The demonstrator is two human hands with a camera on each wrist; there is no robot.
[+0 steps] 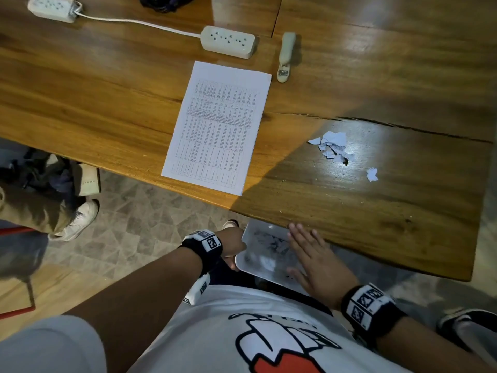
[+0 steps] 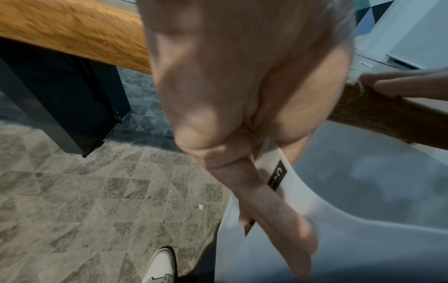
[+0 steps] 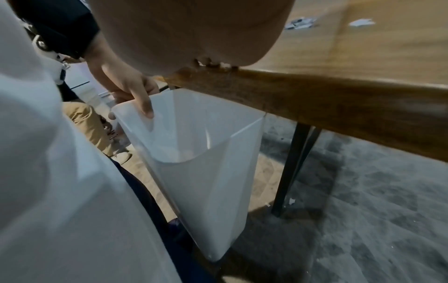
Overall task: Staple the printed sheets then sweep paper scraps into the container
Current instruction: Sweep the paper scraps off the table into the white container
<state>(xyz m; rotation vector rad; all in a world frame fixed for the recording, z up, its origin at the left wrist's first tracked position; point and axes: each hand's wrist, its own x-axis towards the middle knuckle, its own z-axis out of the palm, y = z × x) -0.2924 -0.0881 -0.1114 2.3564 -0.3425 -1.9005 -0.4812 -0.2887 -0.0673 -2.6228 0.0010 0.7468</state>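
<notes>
The white container (image 1: 258, 251) is hanging just below the table (image 1: 376, 224) edge, its mouth tucked under the lip so scraps pushed off would likely drop in; the left hand (image 1: 234, 246) is pinching its near rim. The right hand (image 1: 314, 254), fingers flat and spread, is resting over the edge above it. Remaining paper scraps (image 1: 333, 148) are lying well beyond that hand, the printed sheets (image 1: 217, 127) and stapler (image 1: 285, 56) farther off.
</notes>
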